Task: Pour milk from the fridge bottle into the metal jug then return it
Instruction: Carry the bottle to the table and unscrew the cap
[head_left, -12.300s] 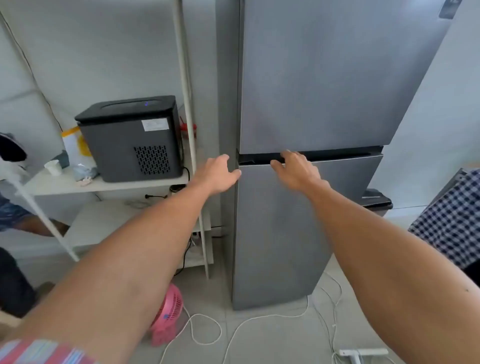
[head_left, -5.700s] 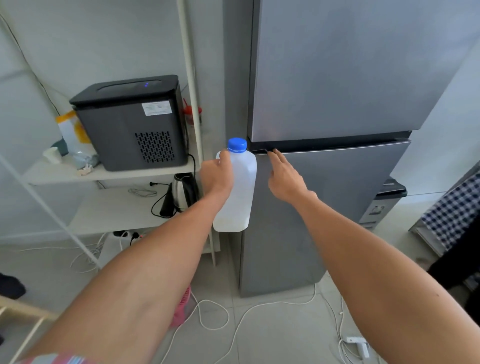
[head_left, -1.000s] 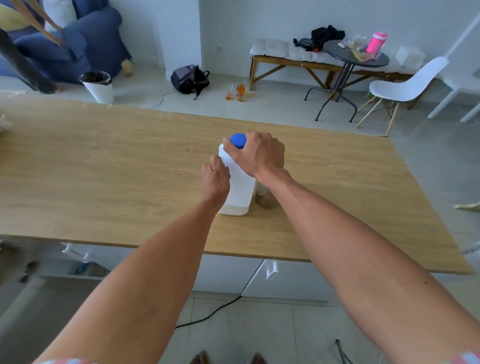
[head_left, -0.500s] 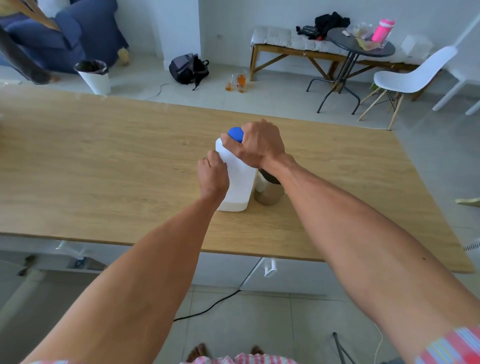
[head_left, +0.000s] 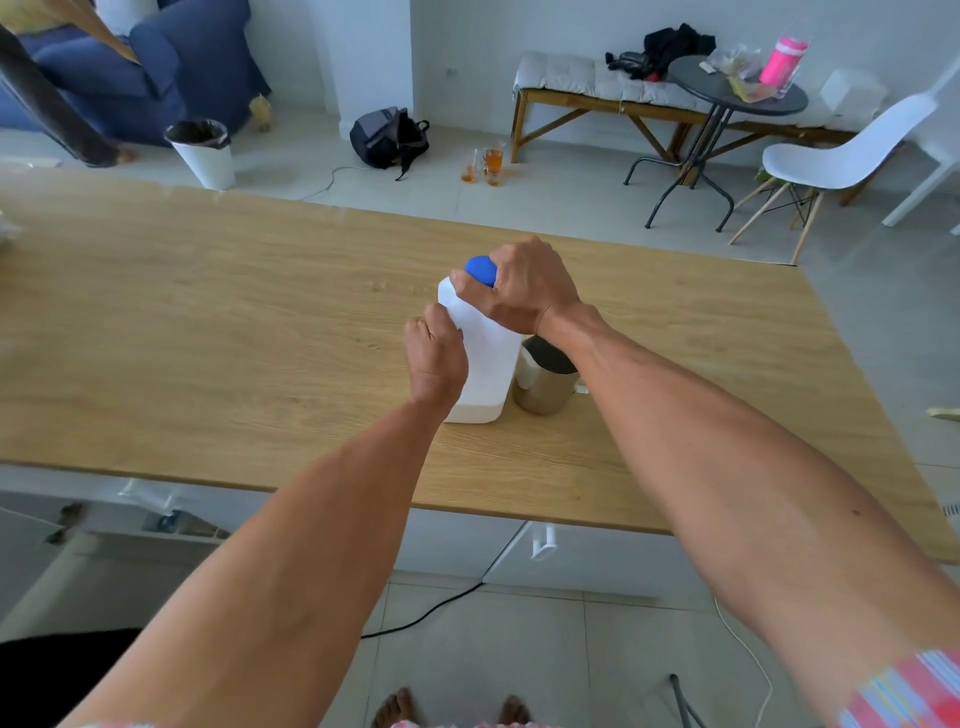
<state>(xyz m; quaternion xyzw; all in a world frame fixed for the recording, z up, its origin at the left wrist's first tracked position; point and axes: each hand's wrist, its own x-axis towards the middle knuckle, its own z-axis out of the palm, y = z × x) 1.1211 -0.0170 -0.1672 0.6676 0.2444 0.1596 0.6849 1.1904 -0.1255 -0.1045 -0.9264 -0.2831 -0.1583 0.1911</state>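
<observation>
A white plastic milk bottle (head_left: 485, 364) stands upright on the wooden table (head_left: 208, 322), near its front edge. My left hand (head_left: 435, 358) grips the bottle's left side. My right hand (head_left: 522, 291) is curled over the blue cap (head_left: 479, 270) at the top, fingers wrapped round it. The metal jug (head_left: 543, 384) stands right beside the bottle on its right, partly hidden under my right wrist; its dark opening faces up.
The table's far edge borders a tiled floor with a white bin (head_left: 200, 150), a black backpack (head_left: 389, 137) and two glasses of orange drink (head_left: 485, 166). A round dark table (head_left: 727, 98), white chair (head_left: 841, 156) and bench stand behind.
My right hand has turned on the blue cap while my left hand keeps its grip on the bottle. More of the jug shows beside the bottle. Earlier I carried the bottle from the fridge.
</observation>
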